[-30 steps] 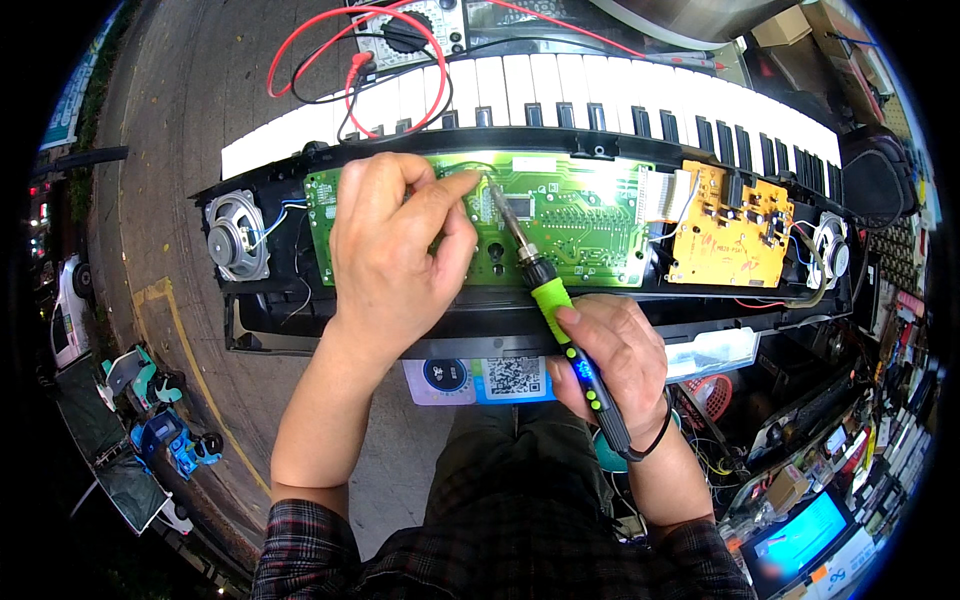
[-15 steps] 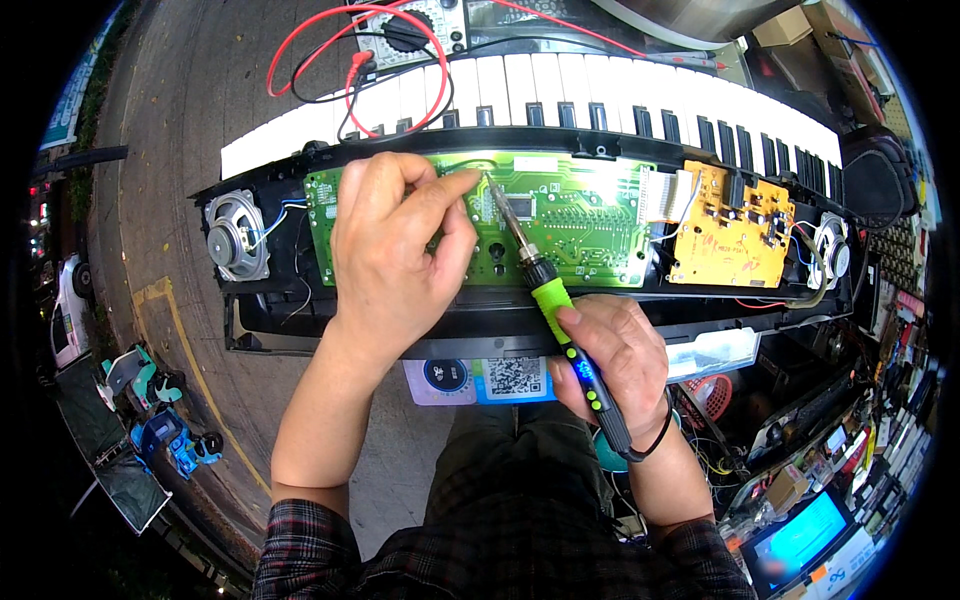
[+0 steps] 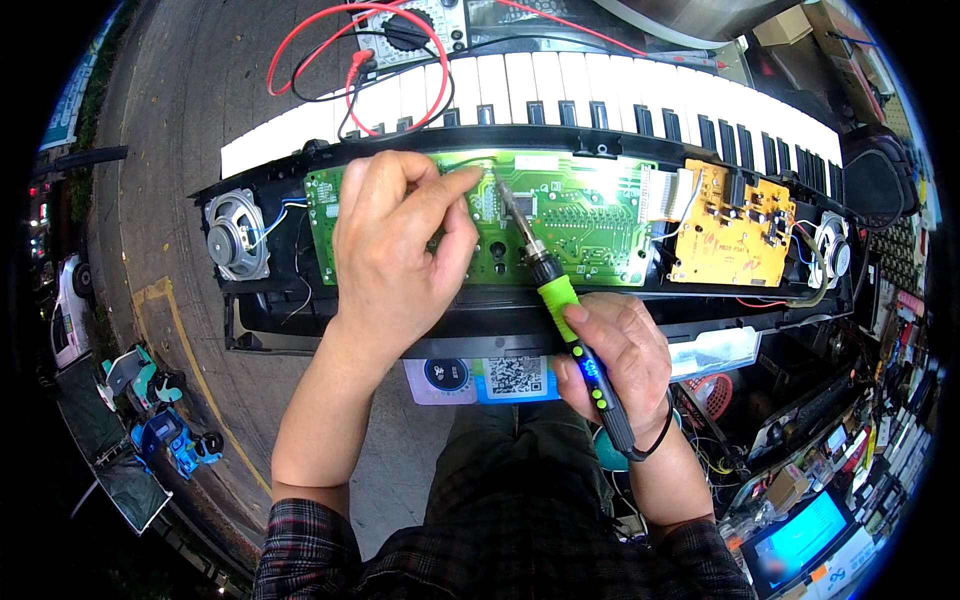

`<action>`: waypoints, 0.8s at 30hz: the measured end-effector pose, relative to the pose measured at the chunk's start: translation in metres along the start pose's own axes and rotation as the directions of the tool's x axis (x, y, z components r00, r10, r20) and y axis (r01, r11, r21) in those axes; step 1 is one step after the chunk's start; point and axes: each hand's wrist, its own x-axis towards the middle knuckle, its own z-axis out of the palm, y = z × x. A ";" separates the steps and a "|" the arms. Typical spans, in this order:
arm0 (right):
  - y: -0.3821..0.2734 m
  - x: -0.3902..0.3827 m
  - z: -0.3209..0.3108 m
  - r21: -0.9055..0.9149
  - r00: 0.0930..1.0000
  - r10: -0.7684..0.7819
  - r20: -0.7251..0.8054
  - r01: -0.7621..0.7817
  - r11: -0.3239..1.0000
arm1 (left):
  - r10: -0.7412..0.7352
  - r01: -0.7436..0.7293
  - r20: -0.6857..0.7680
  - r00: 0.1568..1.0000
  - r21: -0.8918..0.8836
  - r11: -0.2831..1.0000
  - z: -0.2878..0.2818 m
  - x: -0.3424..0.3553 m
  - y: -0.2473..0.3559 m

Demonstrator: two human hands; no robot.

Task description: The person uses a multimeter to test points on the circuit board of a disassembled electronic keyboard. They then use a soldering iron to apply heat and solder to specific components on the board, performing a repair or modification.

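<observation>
My right hand (image 3: 622, 352) grips a black and green soldering iron (image 3: 558, 292) with a small lit display. Its metal tip points up and left over the green circuit board (image 3: 590, 240), close to my left fingertips. Over the board's left half, my left hand (image 3: 400, 235) has its thumb and fingers drawn together. Whatever it pinches is too small to make out; a thin dark wire arcs over the board beside the index fingertip. The board lies in the opened black case of an electronic keyboard (image 3: 545, 85), whose keys face away from me.
An orange circuit board (image 3: 735, 225) joins the green one by a white ribbon cable (image 3: 664, 195). Speakers (image 3: 236, 236) sit at both case ends. Beyond the keys lies a multimeter (image 3: 410, 35) with red and black leads. At the right are a red basket (image 3: 712, 395) and a lit screen (image 3: 803, 540).
The soldering iron and my right hand have shifted slightly to the right, and the tip stands a little farther from my left fingertips. My left hand has hardly moved.
</observation>
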 end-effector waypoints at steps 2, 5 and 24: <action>0.000 0.000 0.000 -0.001 1.000 0.003 0.002 -0.003 1.000 | -0.003 0.003 -0.006 1.000 -0.007 1.000 0.001 0.000 -0.001; -0.001 0.000 -0.001 0.000 1.000 0.007 -0.001 -0.007 1.000 | -0.008 0.007 -0.009 1.000 -0.018 1.000 0.001 0.000 -0.001; -0.001 0.000 -0.001 0.017 1.000 0.008 -0.016 -0.007 1.000 | -0.066 0.063 -0.044 0.997 -0.071 0.995 -0.001 0.000 -0.003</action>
